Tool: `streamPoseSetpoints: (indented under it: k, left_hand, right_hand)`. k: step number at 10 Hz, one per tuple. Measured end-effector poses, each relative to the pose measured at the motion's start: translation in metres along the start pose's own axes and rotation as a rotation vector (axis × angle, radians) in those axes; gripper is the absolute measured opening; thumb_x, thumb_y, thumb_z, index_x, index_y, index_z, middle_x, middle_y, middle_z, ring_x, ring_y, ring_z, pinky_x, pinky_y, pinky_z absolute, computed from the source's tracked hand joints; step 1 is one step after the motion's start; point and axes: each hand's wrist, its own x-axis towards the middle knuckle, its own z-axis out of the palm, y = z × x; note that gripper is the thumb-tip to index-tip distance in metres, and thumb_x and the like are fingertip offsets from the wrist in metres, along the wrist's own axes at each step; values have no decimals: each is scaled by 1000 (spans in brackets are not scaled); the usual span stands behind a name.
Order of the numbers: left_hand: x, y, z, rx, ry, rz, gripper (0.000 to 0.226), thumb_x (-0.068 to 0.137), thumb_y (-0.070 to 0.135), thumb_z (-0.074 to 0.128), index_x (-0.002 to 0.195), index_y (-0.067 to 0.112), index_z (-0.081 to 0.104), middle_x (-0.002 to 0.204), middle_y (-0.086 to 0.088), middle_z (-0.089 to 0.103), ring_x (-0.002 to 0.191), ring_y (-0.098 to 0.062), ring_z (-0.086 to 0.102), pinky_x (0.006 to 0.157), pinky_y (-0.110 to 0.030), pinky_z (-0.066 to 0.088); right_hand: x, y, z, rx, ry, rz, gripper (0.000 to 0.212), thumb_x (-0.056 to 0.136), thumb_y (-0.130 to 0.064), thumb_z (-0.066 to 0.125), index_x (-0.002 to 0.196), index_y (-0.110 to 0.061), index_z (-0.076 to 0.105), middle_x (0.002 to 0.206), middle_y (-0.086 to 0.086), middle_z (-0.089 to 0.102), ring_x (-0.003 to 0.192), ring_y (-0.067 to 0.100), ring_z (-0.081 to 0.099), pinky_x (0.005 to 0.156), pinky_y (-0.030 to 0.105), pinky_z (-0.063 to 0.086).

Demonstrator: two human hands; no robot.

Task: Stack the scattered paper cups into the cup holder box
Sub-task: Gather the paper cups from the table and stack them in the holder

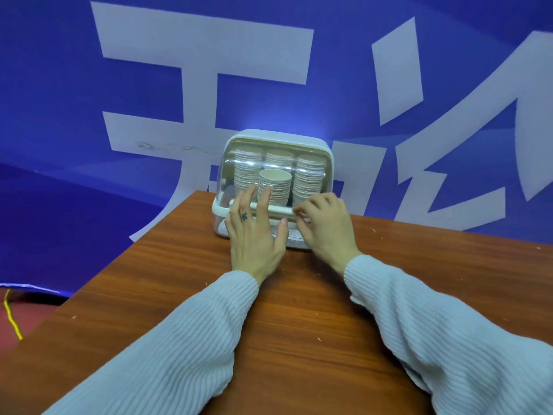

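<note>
Our left hand [254, 235], fingers spread, and right hand [324, 226], fingers curled, rest on the cup holder box [273, 187] lid edge; stacked paper cups [275, 187] sit just beyond. We judge closing comes next: an even downward pull.

A reddish-brown wood-grain counter [299, 310], flecked with small white specks, stands against a deep blue backdrop [59, 115] printed with huge pale characters [203, 55], while at lower left a strip of red floor [21, 322] shows with a yellow cable [10, 316] lying across it.
</note>
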Motion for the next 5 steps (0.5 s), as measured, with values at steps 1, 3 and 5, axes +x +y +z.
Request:
streamPoseSetpoints:
  k: [1,3,5]
  left_hand:
    - [0,-2,2,17,-62,33,58,94,47,49,147,25,46,157,-5,34,149,-29,23,115,-56,30]
    - [-4,-1,6,84,-137,149,46,94,44,54,136,26,56,152,-5,44,147,-27,29,114,-54,31]
    - [-6,5,6,79,-155,236,47,93,47,49,135,26,54,148,-4,46,146,-26,29,115,-51,30]
  right_hand:
    - [-26,-12,5,23,-39,79,39,87,-18,65,125,-19,68,117,1,62,97,26,58,82,44,50]
    - [-46,-40,5,85,-109,222,61,90,-21,61,150,-23,49,148,4,48,113,26,59,90,42,53]
    - [-46,-35,-7,201,-67,322,61,92,-16,65,148,-29,48,150,0,43,120,20,56,98,41,53]
